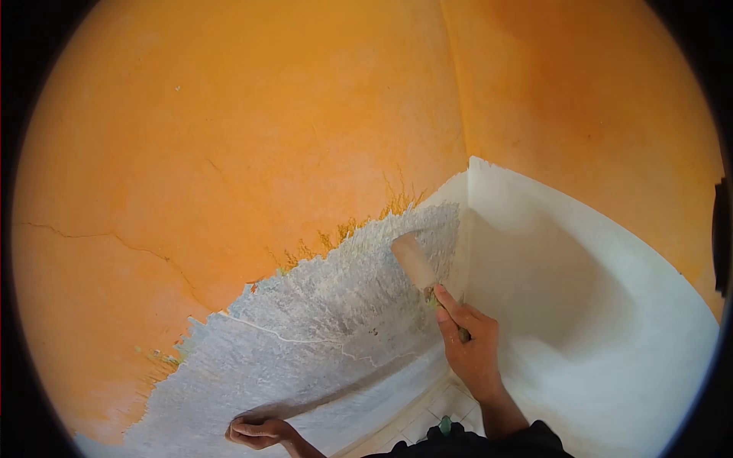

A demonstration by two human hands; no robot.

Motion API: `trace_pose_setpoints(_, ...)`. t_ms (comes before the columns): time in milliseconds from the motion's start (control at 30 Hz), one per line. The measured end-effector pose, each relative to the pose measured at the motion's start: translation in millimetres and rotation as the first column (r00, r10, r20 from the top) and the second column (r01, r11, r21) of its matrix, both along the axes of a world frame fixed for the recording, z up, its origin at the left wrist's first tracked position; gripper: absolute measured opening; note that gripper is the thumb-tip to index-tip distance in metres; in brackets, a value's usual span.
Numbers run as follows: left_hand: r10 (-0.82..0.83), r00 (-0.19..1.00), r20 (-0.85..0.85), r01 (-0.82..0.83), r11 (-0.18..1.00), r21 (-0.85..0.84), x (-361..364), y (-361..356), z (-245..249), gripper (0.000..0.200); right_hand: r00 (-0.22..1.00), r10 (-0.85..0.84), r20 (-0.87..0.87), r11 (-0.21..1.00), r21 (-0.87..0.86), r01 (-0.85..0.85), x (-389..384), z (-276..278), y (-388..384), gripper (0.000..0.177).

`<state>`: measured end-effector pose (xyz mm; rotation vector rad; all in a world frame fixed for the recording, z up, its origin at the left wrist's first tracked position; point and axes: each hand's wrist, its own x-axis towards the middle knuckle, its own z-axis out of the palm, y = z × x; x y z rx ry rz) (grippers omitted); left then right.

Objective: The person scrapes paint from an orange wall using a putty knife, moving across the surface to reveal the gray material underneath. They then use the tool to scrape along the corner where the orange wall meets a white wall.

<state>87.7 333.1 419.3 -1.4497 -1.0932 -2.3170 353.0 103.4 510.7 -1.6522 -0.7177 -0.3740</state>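
My right hand (472, 340) grips a scraper (414, 262) by its handle, fingers wrapped round it and one finger stretched toward the blade. The wide, dull blade points up and left over the rough grey patch (305, 313) of the wall, close to the room corner. Lower down, my left hand (258, 433) is closed in a loose fist in front of the grey surface; what its curled fingers hold, if anything, is hidden.
Orange paint (229, 137) covers the upper wall, ending in a ragged edge with a thin crack at left. Right of the corner, the adjoining wall (527, 229) is whitish below and orange above. Floor tiles (431, 412) show at the bottom. A dark object (721, 237) stands at the right edge.
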Motion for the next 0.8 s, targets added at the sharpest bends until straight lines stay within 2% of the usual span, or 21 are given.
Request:
trace_pose_setpoints(67,-0.004,1.000,0.004,0.004,1.000,-0.008,0.6,1.0,-2.7,0.035,0.999,-0.026,0.031,0.992,0.126,0.022,10.7,9.5,10.2,0.034)
trace_pose_setpoints(167,-0.019,0.998,0.055,0.018,1.000,0.006,3.0,2.0,-3.3,0.034,0.999,-0.027,0.036,0.994,0.104,0.023,16.4,29.7,9.3,0.034)
trace_pose_setpoints(200,0.007,1.000,0.014,-0.007,1.000,0.029,3.1,2.2,2.1,0.034,0.999,-0.029,0.031,0.996,0.089,0.026,17.0,27.6,7.2,0.034)
trace_pose_setpoints(267,0.007,1.000,0.017,-0.008,1.000,0.020,6.9,-4.7,2.2,0.035,0.999,-0.016,-0.035,1.000,-0.003,0.016,9.7,-23.3,-6.8,0.033)
trace_pose_setpoints(333,0.033,0.999,0.001,-0.033,0.999,0.023,6.4,-1.0,-0.7,0.036,0.990,-0.077,-0.121,0.993,0.078,0.087,28.1,-44.3,-2.0,0.031)
trace_pose_setpoints(400,0.038,0.999,-0.017,-0.037,0.998,0.044,3.4,3.9,-4.8,0.037,0.971,-0.105,-0.213,0.984,0.119,0.132,34.9,-40.6,-4.3,0.030)
trace_pose_setpoints(467,0.060,0.998,-0.020,-0.059,0.997,0.058,4.8,3.3,-2.2,0.039,0.947,-0.099,-0.306,0.981,0.128,0.144,39.4,-14.7,-8.0,0.030)
trace_pose_setpoints(567,0.112,0.994,-0.007,-0.110,0.988,0.104,8.4,3.4,5.8,0.042,0.980,-0.117,-0.158,0.989,0.073,0.130,19.2,-69.0,-7.8,0.030)
trace_pose_setpoints(667,0.156,0.988,0.009,-0.156,0.981,0.117,13.0,3.1,9.1,0.046,0.858,-0.086,-0.506,0.993,0.032,0.118,25.5,-46.5,-10.2,0.031)
trace_pose_setpoints(767,0.138,0.990,-0.025,-0.135,0.985,0.110,14.2,6.0,9.7,0.046,0.947,-0.092,-0.308,0.986,0.106,0.130,30.3,-71.5,-8.1,0.031)
trace_pose_setpoints(800,0.139,0.990,-0.032,-0.135,0.985,0.103,15.2,6.7,8.9,0.046,0.949,-0.104,-0.296,0.985,0.099,0.139,30.0,-71.9,-5.6,0.031)
